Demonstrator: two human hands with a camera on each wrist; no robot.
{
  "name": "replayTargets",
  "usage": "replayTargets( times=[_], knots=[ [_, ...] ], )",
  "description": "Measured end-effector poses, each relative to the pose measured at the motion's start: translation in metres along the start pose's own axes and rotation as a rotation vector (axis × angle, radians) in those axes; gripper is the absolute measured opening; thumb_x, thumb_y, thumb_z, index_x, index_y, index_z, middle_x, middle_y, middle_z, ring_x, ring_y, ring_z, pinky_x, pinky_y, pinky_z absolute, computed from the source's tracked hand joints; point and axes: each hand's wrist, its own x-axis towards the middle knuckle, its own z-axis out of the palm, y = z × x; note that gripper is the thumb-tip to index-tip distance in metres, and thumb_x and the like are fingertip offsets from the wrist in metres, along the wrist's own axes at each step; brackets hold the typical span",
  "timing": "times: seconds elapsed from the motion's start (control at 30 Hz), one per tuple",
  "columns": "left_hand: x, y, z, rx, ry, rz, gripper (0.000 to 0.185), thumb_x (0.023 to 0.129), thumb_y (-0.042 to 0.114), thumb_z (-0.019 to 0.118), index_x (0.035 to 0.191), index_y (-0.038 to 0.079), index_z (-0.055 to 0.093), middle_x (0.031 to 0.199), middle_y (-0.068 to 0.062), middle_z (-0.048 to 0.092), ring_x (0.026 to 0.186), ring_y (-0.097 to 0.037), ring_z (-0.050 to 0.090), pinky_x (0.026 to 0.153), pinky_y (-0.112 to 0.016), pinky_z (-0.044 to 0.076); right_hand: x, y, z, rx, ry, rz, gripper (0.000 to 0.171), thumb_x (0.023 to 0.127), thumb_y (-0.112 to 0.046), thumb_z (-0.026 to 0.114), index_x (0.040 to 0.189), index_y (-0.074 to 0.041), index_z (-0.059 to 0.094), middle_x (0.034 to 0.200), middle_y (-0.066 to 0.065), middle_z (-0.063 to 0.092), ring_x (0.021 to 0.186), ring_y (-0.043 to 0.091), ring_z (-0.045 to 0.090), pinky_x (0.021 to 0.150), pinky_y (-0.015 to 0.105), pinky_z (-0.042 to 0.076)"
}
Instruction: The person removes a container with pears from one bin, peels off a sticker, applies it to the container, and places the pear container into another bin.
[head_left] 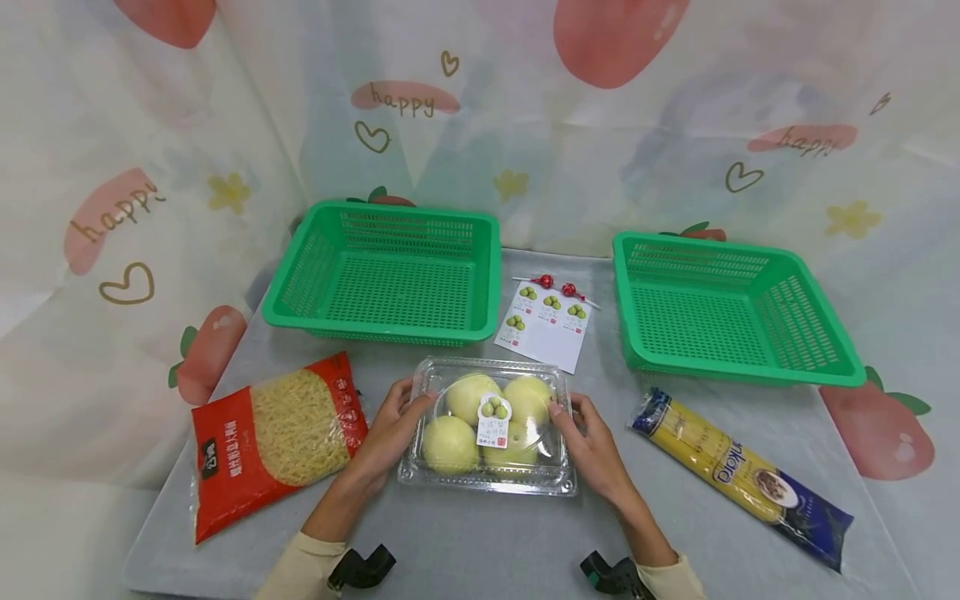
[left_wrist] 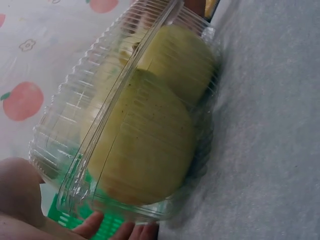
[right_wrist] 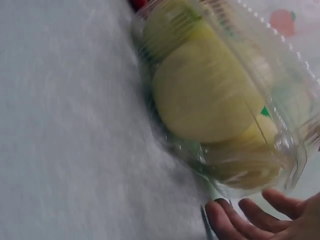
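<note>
A clear plastic fruit box [head_left: 489,484] with a ridged lid stands at the table's near middle, holding several pale yellow-green round fruits [head_left: 451,445]. On its lid is a white sticker [head_left: 492,431] with a fruit picture. My left hand [head_left: 393,431] holds the box's left side, its thumb at the lid's edge. The right hand [head_left: 594,446] holds the opposite side, thumb over the lid's edge. In the left wrist view, fingertips [left_wrist: 90,225] show by the box's far corner. The right wrist view shows several fingers [right_wrist: 265,215] beside the box's end.
Green baskets stand at the back left [head_left: 480,321] and back right [head_left: 750,375]. Between them lies a sticker sheet [head_left: 545,340] with two red lollipops [head_left: 568,290] on its top edge. A red pasta bag [head_left: 228,467] lies left, a blue-and-yellow spaghetti pack [head_left: 738,475] right.
</note>
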Motion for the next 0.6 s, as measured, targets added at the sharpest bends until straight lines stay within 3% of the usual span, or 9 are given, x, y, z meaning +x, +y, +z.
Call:
replayTargets(
  times=[0.1,0.27,0.4,0.6],
  knots=[
    [0.002,0.001,-0.001,-0.013,0.006,-0.005,0.071,0.107,0.047,0.06,0.161,0.008,0.035,0.166,-0.02,0.036,0.155,-0.042,0.033,0.126,-0.063,0.026,-0.001,-0.001,0.003,0.123,-0.002,0.009,0.048,0.111,-0.031,0.055,0.148,-0.002,0.046,0.155,0.023,0.051,0.137,0.039,0.058,0.105,0.04,0.055],
    [0.004,0.003,-0.005,-0.037,0.005,-0.004,0.069,0.108,0.052,0.054,0.161,0.011,0.036,0.166,-0.02,0.036,0.156,-0.041,0.029,0.127,-0.063,0.022,-0.002,-0.004,0.01,0.244,0.012,0.05,0.048,0.113,-0.028,0.05,0.152,-0.005,0.036,0.15,0.023,0.056,0.122,0.029,0.062,0.089,0.033,0.06],
    [0.005,0.003,-0.008,-0.04,-0.003,-0.011,0.066,0.11,0.057,0.046,0.156,0.01,0.041,0.165,-0.019,0.035,0.157,-0.039,0.027,0.127,-0.063,0.021,-0.003,-0.005,0.015,0.256,0.028,0.061,0.048,0.114,-0.029,0.046,0.153,-0.007,0.032,0.15,0.023,0.054,0.126,0.032,0.06,0.088,0.036,0.06],
    [0.004,0.005,-0.006,-0.032,-0.03,-0.003,0.061,0.111,0.056,0.044,0.154,0.012,0.042,0.159,-0.021,0.045,0.149,-0.038,0.041,0.119,-0.058,0.034,-0.003,-0.005,0.02,0.243,0.047,0.051,0.05,0.113,-0.03,0.046,0.154,-0.005,0.027,0.16,0.022,0.042,0.134,0.04,0.053,0.093,0.041,0.057]
  ],
)
